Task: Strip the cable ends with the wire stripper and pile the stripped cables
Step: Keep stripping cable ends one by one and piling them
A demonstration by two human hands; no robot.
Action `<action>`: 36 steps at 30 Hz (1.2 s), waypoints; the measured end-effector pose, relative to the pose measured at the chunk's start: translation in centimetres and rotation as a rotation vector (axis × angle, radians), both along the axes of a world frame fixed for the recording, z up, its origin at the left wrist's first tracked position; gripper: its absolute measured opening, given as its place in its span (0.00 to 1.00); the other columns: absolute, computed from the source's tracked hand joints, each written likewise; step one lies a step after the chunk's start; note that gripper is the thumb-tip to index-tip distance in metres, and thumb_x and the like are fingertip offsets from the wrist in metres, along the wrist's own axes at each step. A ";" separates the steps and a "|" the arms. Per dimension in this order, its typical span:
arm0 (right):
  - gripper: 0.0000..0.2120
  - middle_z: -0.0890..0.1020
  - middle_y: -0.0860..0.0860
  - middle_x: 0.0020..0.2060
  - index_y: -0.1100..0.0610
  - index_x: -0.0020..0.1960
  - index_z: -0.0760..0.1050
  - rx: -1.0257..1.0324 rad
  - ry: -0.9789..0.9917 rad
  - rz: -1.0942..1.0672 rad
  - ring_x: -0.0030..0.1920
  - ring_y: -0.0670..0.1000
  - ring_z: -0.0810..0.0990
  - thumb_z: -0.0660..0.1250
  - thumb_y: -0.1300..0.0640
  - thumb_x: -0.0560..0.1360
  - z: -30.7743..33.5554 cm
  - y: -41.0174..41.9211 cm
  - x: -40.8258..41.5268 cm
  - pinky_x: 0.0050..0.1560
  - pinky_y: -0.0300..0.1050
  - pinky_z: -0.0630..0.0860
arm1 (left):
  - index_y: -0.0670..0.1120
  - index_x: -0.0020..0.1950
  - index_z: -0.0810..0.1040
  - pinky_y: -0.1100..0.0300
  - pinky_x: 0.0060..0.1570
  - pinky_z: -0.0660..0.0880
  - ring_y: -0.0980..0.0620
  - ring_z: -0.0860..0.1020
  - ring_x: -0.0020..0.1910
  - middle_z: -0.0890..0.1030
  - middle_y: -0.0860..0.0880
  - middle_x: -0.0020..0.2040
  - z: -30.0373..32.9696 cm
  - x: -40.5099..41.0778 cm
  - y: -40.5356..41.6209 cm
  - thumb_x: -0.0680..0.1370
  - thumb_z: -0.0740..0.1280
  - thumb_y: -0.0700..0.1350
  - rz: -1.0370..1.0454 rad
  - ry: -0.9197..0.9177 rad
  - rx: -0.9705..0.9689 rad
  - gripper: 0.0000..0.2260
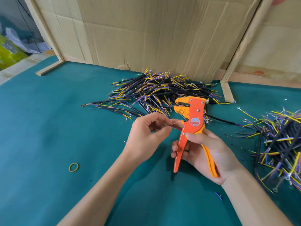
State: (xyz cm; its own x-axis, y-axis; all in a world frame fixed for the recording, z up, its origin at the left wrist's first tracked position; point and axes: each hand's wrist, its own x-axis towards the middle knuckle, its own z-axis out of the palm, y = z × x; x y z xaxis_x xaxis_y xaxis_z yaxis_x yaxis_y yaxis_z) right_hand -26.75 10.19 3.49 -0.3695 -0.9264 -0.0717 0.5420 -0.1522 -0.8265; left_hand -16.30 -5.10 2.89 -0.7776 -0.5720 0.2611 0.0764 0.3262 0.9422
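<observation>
Nearest to me, on the green desk (48, 128), lies one small blue scrap of wire skin (218, 196). A bit farther, to the left, lies one yellow rubber band (73, 167).

My two hands are above the middle of the desk. My right hand (210, 154) grips the one orange wire stripper (191, 128). My fingers curl round its two handles, and my thumb lies across the front. The stripper stands upright with its yellow head on top, and the head is parted a little.

My left hand (146, 132) pinches one thin wire (175, 122) between thumb and fingers. The bare, coppery end of the wire reaches to the stripper, just below its head. The rest of that wire is hidden in my hand.

I can see two heaps of cables. One heap (281, 144) lies by the right edge of the desk, partly out of view. The other heap (159, 92) lies farther off, by the back edge, against the cardboard wall (146, 33). The cables are black, with yellow and purple wires poking out. There are too many to count.
</observation>
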 end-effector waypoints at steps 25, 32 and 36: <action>0.28 0.74 0.60 0.72 0.62 0.72 0.73 -0.087 0.053 0.023 0.43 0.60 0.80 0.69 0.60 0.72 -0.3 0.8 -1.4 0.46 0.55 0.80 | 0.47 0.55 0.85 0.55 0.43 0.77 0.53 0.78 0.38 0.79 0.53 0.40 -0.4 0.0 0.0 0.75 0.72 0.38 0.155 -0.072 -0.594 0.10; 0.28 0.74 0.66 0.57 0.62 0.70 0.75 -0.013 0.093 0.026 0.44 0.62 0.80 0.71 0.61 0.71 -0.3 0.3 -0.9 0.46 0.56 0.79 | 0.48 0.55 0.85 0.54 0.44 0.78 0.52 0.78 0.38 0.80 0.53 0.40 -0.3 0.0 0.0 0.75 0.72 0.39 0.136 -0.094 -0.581 0.10; 0.30 0.71 0.66 0.45 0.59 0.71 0.76 0.030 0.097 0.032 0.44 0.62 0.79 0.73 0.60 0.69 -0.1 0.2 -0.7 0.45 0.55 0.80 | 0.48 0.55 0.85 0.54 0.44 0.78 0.52 0.80 0.39 0.81 0.53 0.41 -0.3 0.0 -0.1 0.75 0.73 0.39 0.129 -0.116 -0.537 0.11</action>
